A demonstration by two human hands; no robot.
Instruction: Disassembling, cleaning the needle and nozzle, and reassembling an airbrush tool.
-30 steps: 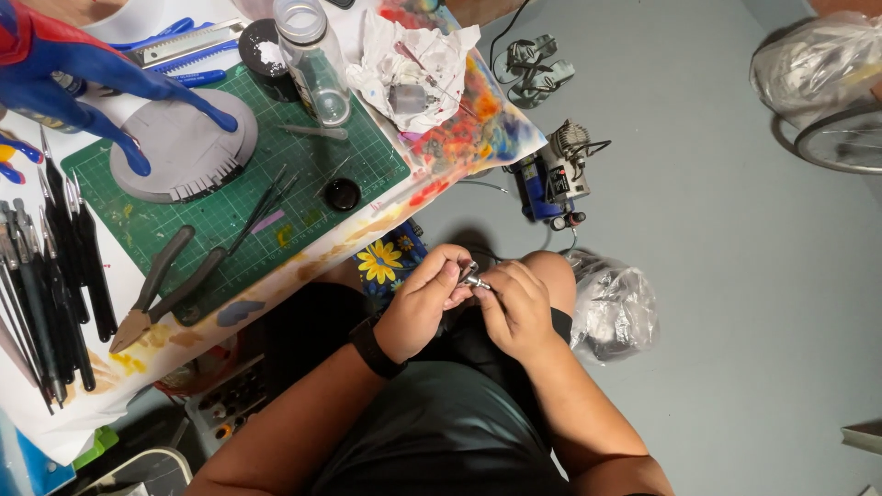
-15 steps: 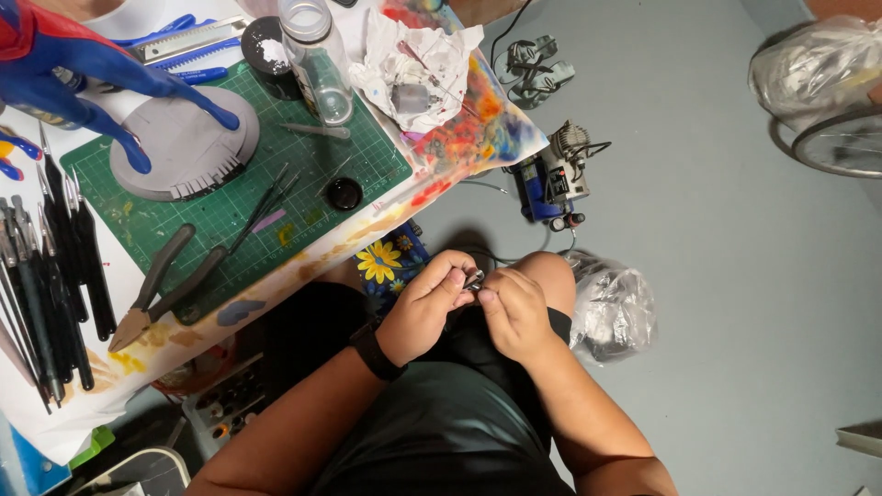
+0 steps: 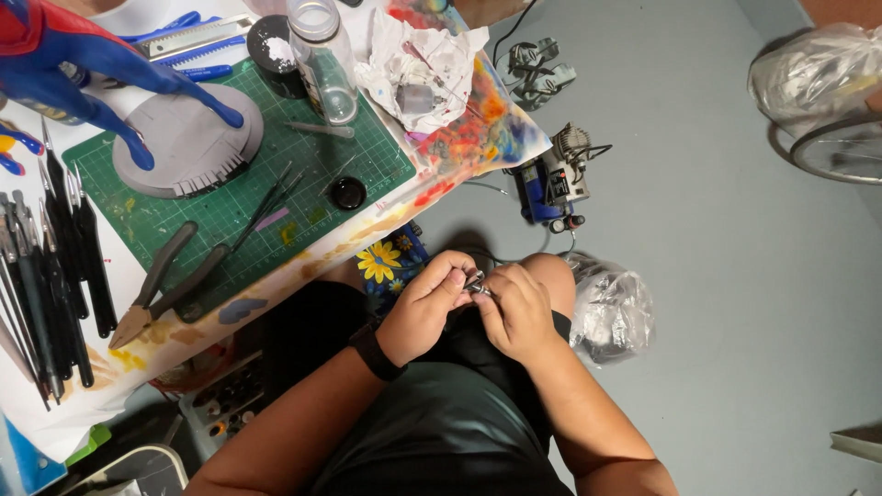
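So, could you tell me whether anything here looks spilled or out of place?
The table paper is smeared with paint by the crumpled tissue, and a small compressor sits on the floor. Both hands hold a small metal part.

The person wears a dark, slightly glossy black garment over the torso and lap, with both forearms bare below it. A black band sits snug around the wrist of the left hand (image 3: 424, 308). The right hand (image 3: 516, 310) carries no band or ring that can be seen
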